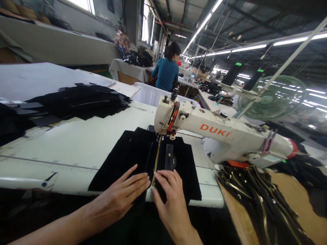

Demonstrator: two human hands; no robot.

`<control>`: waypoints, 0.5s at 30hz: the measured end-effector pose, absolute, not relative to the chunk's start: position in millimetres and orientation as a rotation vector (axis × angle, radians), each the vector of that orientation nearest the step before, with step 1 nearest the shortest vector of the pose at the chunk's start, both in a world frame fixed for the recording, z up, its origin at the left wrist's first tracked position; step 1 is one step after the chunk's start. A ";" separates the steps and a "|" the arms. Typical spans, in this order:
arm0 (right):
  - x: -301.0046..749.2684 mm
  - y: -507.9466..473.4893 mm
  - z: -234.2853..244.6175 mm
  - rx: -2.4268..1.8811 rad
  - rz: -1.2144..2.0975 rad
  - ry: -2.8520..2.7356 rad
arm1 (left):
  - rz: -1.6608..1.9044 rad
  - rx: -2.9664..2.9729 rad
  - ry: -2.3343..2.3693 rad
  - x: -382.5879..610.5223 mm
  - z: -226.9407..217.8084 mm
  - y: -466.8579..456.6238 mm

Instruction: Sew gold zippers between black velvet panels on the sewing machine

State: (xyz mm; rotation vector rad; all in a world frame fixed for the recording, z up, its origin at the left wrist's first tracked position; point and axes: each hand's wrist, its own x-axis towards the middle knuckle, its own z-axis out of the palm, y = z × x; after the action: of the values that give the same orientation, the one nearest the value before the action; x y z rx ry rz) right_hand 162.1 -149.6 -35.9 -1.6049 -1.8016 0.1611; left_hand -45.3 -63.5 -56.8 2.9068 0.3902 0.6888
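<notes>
Black fabric panels [127, 153] lie flat under the head of a white sewing machine [190, 122]. A gold-toothed zipper [157, 154] runs between the panels, up to the machine's foot. My left hand [124, 190] rests flat on the left panel, its fingertips beside the zipper. On the other side, my right hand [171, 197] has thumb and fingers apart, pressing on the fabric close to the zipper's near end. Just ahead of it, a dark slotted plate [169, 156] with a small screw sits on the right panel.
A stack of black cut pieces [84, 98] spreads across the left of the white table [58, 143]. Black zippers with gold teeth [258, 200] are heaped at right. A green fan [272, 97] stands behind the machine. A person in a blue top [166, 73] sits ahead.
</notes>
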 end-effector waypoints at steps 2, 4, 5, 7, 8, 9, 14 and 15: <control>158.2 -146.1 -36.0 -1.557 0.147 -1.797 | 0.706 2.871 0.393 -45.3 -58.0 -63.1; 155.0 -143.1 -37.3 -1.517 0.117 -1.766 | 0.744 2.793 0.401 -46.2 -59.4 -62.1; 154.0 -142.2 -38.2 -1.502 0.107 -1.752 | 0.779 2.740 0.413 -47.0 -60.2 -61.5; 153.0 -141.4 -39.8 -1.479 0.096 -1.733 | 0.853 2.631 0.455 -49.1 -61.8 -60.3; 152.9 -141.5 -40.3 -1.473 0.091 -1.728 | 0.878 2.590 0.471 -50.3 -62.5 -59.8; 152.8 -141.7 -40.6 -1.472 0.084 -1.726 | 0.893 2.567 0.475 -51.3 -63.1 -59.4; 152.8 -142.0 -40.9 -1.493 0.050 -1.732 | 0.826 2.623 0.432 -53.2 -63.3 -59.2; 152.8 -141.8 -41.1 -1.493 0.041 -1.736 | 0.802 2.653 0.426 -53.2 -63.0 -59.4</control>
State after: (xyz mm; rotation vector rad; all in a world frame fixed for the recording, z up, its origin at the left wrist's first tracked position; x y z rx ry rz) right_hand 152.8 -141.8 -41.1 -1.4931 -1.7365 0.0415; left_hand -53.2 -59.4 -63.0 2.6529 0.4265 0.8017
